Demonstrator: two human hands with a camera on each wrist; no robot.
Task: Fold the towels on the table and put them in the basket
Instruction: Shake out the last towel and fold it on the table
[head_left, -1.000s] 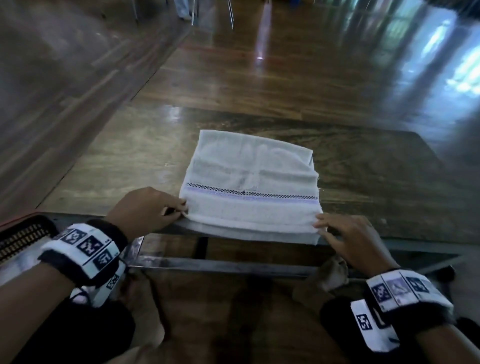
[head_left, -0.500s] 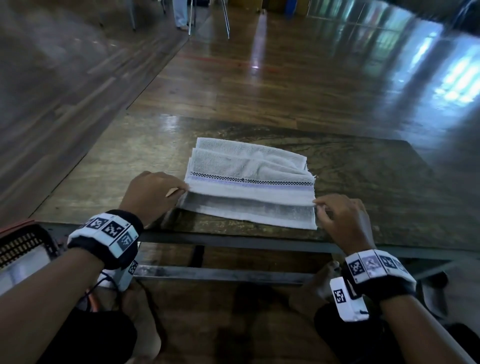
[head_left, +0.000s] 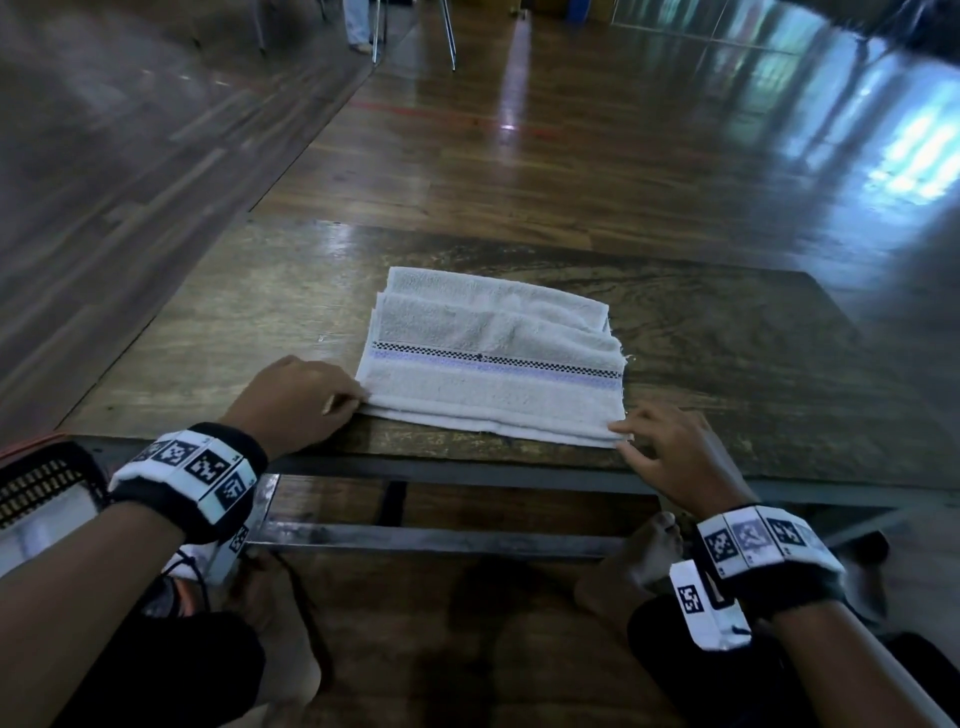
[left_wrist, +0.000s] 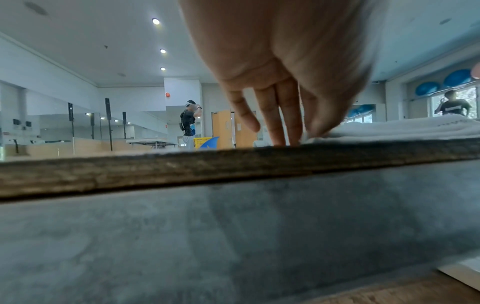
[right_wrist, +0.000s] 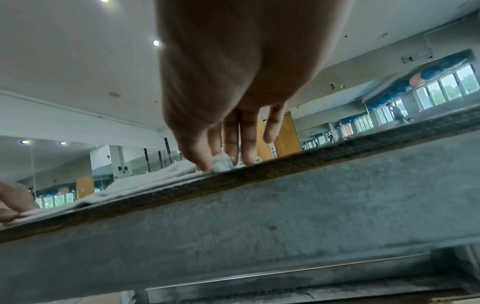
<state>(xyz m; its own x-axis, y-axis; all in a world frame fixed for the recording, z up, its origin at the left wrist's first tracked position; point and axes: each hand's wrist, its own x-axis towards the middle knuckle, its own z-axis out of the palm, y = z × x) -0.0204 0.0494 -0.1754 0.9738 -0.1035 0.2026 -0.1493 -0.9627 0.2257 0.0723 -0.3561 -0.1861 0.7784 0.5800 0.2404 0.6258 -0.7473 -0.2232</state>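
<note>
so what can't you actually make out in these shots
- Basket: head view, cut off by the left edge and the left hand's wristband; contents unreadable.
- Towel layers: head view, how many folds cannot be counted.
- Right hand: right wrist view, blurred; grip on the towel corner unclear.

A white towel (head_left: 493, 364) with a checkered and lilac stripe lies folded flat near the table's (head_left: 727, 374) front edge.
</note>
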